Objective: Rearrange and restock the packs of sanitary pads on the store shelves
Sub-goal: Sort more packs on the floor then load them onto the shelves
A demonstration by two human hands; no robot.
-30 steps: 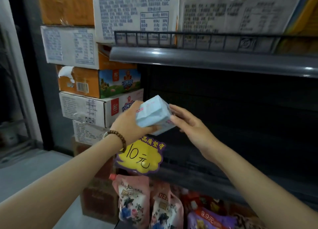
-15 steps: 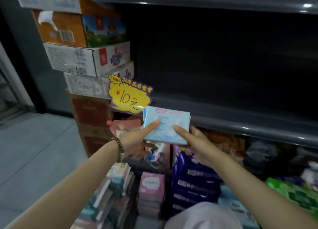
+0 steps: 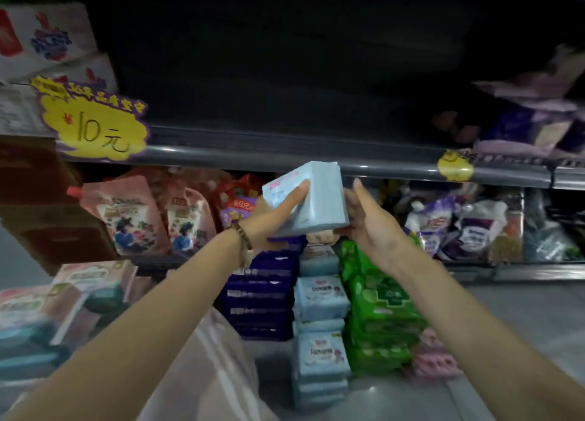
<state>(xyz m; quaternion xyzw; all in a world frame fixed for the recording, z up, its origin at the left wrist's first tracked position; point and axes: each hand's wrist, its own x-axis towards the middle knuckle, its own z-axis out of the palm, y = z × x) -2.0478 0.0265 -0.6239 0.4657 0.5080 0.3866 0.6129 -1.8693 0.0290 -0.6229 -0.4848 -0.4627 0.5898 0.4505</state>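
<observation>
Left hand (image 3: 274,215) gripping, right hand (image 3: 367,227) flat, both reaching forward

Yellow burst tag (image 3: 95,129) on shelf edge: "¥10元"; header line above it unreadable. Purple pouch (image 3: 240,210) under shelf: sticker approx. "9.9元", blurry. Stacked blue packs (image 3: 321,297): "100%" + illegible chars. Green pack (image 3: 383,297): "10" + one char, unclear. Held pale-blue pack (image 3: 319,199): pink print, too blurred.
</observation>
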